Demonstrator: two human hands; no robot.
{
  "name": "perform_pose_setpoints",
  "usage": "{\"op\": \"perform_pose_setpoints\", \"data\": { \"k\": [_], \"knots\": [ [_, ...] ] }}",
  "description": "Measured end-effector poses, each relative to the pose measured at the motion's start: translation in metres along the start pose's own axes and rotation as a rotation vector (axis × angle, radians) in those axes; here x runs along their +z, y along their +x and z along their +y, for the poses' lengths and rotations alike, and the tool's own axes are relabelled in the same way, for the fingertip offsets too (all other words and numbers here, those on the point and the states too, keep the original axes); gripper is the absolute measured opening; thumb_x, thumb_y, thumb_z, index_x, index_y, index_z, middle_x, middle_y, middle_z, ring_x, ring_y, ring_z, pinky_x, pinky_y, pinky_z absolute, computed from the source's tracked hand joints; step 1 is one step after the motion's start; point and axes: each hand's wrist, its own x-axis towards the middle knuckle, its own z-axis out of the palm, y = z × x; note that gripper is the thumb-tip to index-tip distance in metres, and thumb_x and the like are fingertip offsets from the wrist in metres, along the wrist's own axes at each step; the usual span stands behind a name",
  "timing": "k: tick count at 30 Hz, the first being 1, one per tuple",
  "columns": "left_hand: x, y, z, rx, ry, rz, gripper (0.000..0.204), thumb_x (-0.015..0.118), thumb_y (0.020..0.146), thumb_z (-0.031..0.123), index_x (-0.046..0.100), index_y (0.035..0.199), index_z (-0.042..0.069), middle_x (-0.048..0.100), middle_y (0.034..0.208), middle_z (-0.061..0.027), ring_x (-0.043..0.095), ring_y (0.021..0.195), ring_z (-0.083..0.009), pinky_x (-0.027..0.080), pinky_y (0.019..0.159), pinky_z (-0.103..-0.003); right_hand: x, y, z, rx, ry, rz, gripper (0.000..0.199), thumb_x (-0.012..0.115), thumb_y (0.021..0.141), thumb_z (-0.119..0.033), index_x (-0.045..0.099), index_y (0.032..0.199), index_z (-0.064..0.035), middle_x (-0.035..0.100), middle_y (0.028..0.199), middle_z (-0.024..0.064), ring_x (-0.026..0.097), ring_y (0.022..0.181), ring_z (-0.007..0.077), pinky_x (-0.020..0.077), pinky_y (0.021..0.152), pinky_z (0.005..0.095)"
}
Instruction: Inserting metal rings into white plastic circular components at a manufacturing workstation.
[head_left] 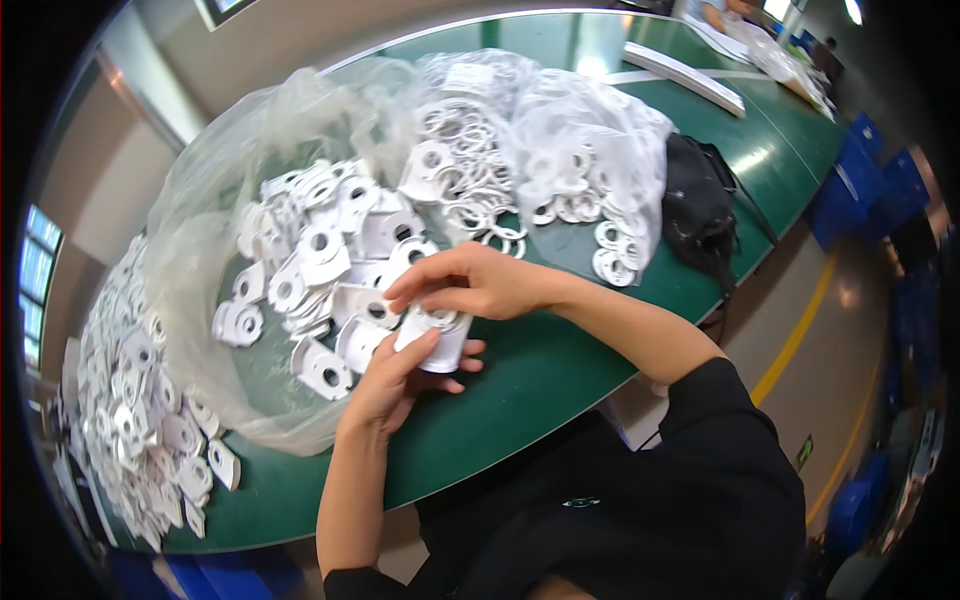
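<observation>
My left hand (395,378) holds a white flat plastic bracket (440,340) with a round hole, from below. My right hand (470,282) comes over it from the right, fingers pressing a white ring onto the top of that bracket. Both hands hover over the green table (520,385), just in front of a pile of the same white brackets (320,260) lying on an open clear plastic bag (210,230). Behind the hands lies a heap of white rings (475,175) spilling from a second clear bag (590,130).
A row of stacked white pieces (140,420) runs along the table's left edge. A black bag (700,210) sits at the right table edge. Long white strips (685,75) lie farther back. Blue crates (870,180) stand on the floor at right.
</observation>
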Motion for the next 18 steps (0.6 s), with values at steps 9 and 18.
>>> {"op": "perform_pose_setpoints", "data": {
  "k": [9, 18],
  "knots": [
    [0.011, 0.002, -0.004, 0.018, -0.145, -0.084, 0.042, 0.051, 0.096, 0.029, 0.043, 0.127, 0.001, 0.063, 0.111, -0.0187, 0.067, 0.088, -0.0231, 0.055, 0.062, -0.028, -0.011, 0.000, -0.003, 0.102, -0.115, 0.276, 0.024, 0.051, 0.092, -0.004, 0.063, 0.113, -0.0015, 0.066, 0.101, 0.0063, 0.060, 0.093, 0.0117, 0.0474, 0.085, 0.0272],
    [-0.001, 0.011, -0.006, 0.188, -0.288, 0.159, 0.042, 0.054, 0.095, 0.029, 0.044, 0.125, 0.002, 0.063, 0.107, -0.0167, 0.067, 0.084, -0.0216, 0.055, 0.058, -0.027, -0.084, -0.022, 0.019, 0.232, -1.023, 0.623, 0.023, 0.070, 0.078, -0.013, 0.065, 0.097, -0.0008, 0.065, 0.077, 0.0069, 0.056, 0.063, 0.0137, 0.0453, 0.060, 0.0286]
  ]
}}
